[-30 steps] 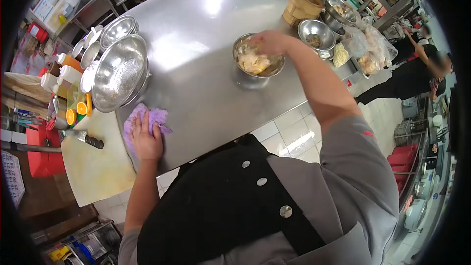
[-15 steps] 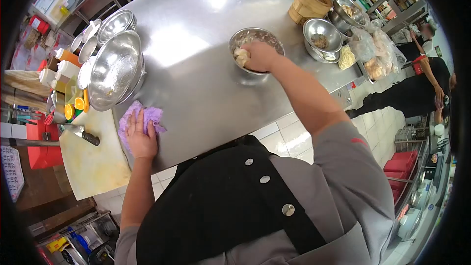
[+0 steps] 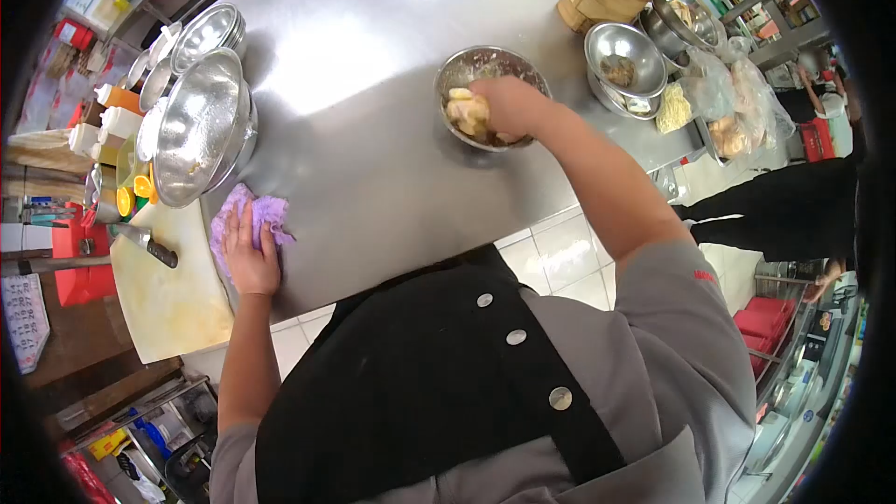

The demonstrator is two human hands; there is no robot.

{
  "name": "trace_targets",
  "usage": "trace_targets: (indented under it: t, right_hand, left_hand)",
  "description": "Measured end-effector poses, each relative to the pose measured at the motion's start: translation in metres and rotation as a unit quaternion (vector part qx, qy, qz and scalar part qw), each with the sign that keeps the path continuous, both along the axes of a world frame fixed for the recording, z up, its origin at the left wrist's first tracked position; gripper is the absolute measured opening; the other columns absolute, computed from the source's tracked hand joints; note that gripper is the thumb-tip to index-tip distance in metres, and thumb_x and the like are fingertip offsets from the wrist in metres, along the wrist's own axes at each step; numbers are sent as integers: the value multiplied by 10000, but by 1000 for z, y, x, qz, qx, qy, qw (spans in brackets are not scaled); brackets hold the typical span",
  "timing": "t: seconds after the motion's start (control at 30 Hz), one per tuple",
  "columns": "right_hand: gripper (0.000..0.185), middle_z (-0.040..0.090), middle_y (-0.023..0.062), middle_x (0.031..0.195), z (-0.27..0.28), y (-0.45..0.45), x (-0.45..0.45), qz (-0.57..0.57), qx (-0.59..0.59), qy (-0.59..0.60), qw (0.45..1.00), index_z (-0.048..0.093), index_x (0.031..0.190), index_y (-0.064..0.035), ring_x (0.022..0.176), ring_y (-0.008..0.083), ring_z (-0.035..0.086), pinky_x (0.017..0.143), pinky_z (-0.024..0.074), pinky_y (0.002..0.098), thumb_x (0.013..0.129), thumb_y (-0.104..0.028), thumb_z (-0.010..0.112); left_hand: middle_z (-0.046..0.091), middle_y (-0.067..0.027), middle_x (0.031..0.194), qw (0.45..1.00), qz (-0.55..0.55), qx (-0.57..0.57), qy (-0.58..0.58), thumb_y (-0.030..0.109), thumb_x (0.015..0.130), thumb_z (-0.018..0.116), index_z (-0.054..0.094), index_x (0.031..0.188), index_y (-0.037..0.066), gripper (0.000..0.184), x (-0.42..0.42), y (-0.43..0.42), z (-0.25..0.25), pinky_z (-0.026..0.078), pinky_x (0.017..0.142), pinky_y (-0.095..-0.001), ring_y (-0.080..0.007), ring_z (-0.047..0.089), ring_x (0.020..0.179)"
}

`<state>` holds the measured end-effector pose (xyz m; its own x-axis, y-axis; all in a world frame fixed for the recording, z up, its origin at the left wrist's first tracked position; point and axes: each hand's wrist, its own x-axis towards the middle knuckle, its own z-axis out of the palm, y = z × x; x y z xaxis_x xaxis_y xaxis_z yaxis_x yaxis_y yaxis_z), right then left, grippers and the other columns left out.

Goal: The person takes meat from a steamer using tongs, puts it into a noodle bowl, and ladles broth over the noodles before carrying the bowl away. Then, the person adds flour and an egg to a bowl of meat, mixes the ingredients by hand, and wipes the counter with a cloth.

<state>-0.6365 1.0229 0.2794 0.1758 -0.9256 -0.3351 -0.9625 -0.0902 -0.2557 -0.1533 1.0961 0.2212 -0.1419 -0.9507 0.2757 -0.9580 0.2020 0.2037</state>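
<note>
On the steel worktop, a metal mixing bowl (image 3: 535,68) has thick, pale residue on its inner wall. My right hand (image 3: 511,107) is inside it, fingers curled round pale, lumpy food (image 3: 467,113) that looks wet; the fingertips are partly hidden. My left hand (image 3: 250,257) lies flat with fingers stretched out on a crumpled purple cloth (image 3: 271,213) at the worktop's left edge. Beside the cloth are a cutting board (image 3: 173,303) and a knife (image 3: 154,247) with a dark handle.
Large metal bowls (image 3: 201,131) and squeeze bottles (image 3: 119,121) stand at the left. To the right are a bamboo steamer (image 3: 597,0), a bowl of brownish food (image 3: 618,70) and plastic bags (image 3: 737,98). Another person in dark trousers (image 3: 784,205) stands beyond the worktop's right end.
The view has shifted slightly. In the bowl my right hand has turned a little, and more of the pale food shows beside it. My left hand still rests on the purple cloth.
</note>
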Motion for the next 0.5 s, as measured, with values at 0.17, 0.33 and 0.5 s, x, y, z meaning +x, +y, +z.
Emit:
trace_targets:
  t: [0.17, 0.33, 0.5]
  right_hand:
    - [457, 666, 162, 1158, 29, 7, -14, -22, -77, -4, 997, 640, 1243, -133, 1127, 328, 611, 964, 493, 414, 787, -111, 651]
    - [494, 644, 194, 1191, 45, 13, -18, -35, -22, -77, 996, 635, 1275, -147, 1183, 326, 568, 1023, 456, 386, 786, -194, 684]
    - [486, 641, 151, 1247, -21, 6, 8, -71, -69, 6, 995, 640, 1248, -139, 1177, 309, 593, 1006, 473, 409, 772, -224, 692]
  left_hand:
    - [475, -186, 1455, 1000, 3, 6, -7, 266, 967, 548, 507, 1422, 146, 472, 4, 1, -5, 294, 1134, -480, -382, 426, 1352]
    - [468, -200, 1456, 1000, -2, 8, 4, 288, 961, 554, 509, 1421, 153, 482, 4, -1, -1, 290, 1136, -486, -378, 419, 1359]
    - [461, -197, 1463, 1000, 14, -1, 13, 325, 958, 550, 507, 1426, 184, 490, 6, 4, -5, 279, 1140, -504, -373, 413, 1366]
